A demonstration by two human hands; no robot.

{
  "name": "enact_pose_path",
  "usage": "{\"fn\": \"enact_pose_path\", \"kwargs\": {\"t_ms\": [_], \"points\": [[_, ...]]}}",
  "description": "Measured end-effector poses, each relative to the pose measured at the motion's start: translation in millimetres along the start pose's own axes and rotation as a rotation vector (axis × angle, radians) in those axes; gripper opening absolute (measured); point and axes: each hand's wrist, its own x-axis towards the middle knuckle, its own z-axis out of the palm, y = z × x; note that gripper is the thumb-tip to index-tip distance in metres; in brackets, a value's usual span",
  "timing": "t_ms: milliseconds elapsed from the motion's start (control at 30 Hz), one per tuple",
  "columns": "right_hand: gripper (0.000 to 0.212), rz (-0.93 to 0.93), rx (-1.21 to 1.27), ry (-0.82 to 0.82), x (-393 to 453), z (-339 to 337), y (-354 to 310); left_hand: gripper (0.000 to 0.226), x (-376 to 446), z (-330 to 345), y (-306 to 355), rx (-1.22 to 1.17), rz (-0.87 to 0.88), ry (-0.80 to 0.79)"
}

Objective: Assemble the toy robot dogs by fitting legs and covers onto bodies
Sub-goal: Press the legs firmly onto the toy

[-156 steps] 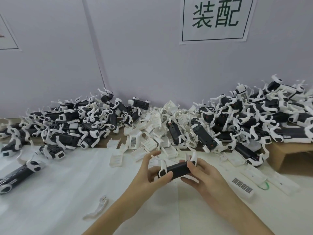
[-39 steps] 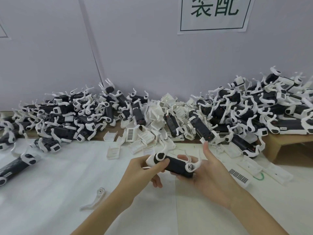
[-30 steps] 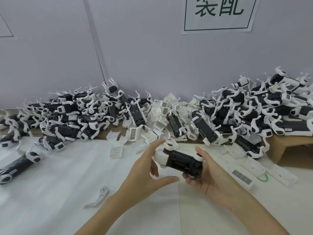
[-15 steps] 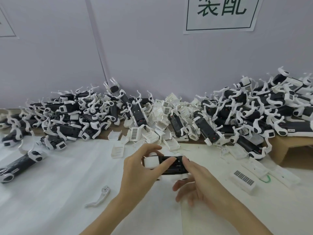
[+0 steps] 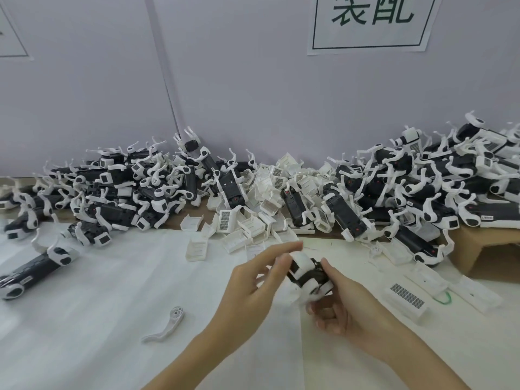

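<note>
While hands (image 5: 298, 288) grip toy dog (image 5: 308, 273), loose leg (image 5: 166, 325) well apart.

A toy assembly workshop is shown: heaps of black-and-white toy robot dogs (image 5: 408, 192) are piled from nine to three o'clock, loose white covers (image 5: 253, 220) at twelve, beneath a posted wall sign (image 5: 371, 23).

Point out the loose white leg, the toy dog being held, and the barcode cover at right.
loose white leg (image 5: 166, 325): head view, mid-shaft.
toy dog (image 5: 308, 273): head view, black body.
barcode cover (image 5: 406, 295): head view, barcode label.
</note>
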Motion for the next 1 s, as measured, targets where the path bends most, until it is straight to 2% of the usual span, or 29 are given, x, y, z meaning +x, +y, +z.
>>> {"fn": "enact_pose_path", "kwargs": {"t_ms": [100, 167, 200, 267, 367, 433, 533, 633, 700, 767, 833, 900, 1000], "points": [[0.058, -0.076, -0.005, 0.099, 1, 2, -1, 0.057, 4, -8, -8, 0.163, 0.026, -0.03], [0.063, -0.107, -0.048, 0.093, 0, 4, -2, 0.076, 2, -11, -15, 0.296, 0.057, -0.039], [0.065, -0.115, -0.068, 0.067, 0, 6, -3, 0.077, 2, -12, -19, 0.312, 0.072, -0.013], [0.063, -0.126, -0.085, 0.058, 1, 8, -4, 0.063, 6, -13, -25, 0.217, 0.046, 0.094], [0.032, -0.206, -0.089, 0.227, 12, 10, -9, 0.052, 18, -26, -28, -0.024, -0.128, 0.274], [0.017, -0.307, -0.277, 0.373, 28, 8, -12, 0.05, 23, -37, -32, -0.155, -0.212, 0.372], [0.03, -0.4, -0.695, 0.464, 60, 8, -17, 0.041, 27, -46, -38, -0.253, -0.318, 0.455], [0.057, -0.393, -0.842, 0.476, 88, 23, -23, 0.043, 29, -49, -40, -0.274, -0.377, 0.455], [0.066, -0.398, -0.936, 0.505, 102, 35, -23, 0.04, 28, -50, -40, -0.268, -0.383, 0.435], [0.061, -0.433, -0.986, 0.535, 111, 44, -19, 0.036, 27, -49, -40, -0.252, -0.37, 0.417], [0.049, -0.472, -0.927, 0.538, 113, 47, -17, 0.034, 27, -49, -38, -0.234, -0.353, 0.393], [0.038, -0.496, -0.823, 0.512, 107, 44, -15, 0.033, 28, -50, -38, -0.218, -0.349, 0.363], [0.035, -0.493, -0.765, 0.435, 83, 31, -14, 0.025, 29, -48, -40, -0.228, -0.363, 0.307]]}}
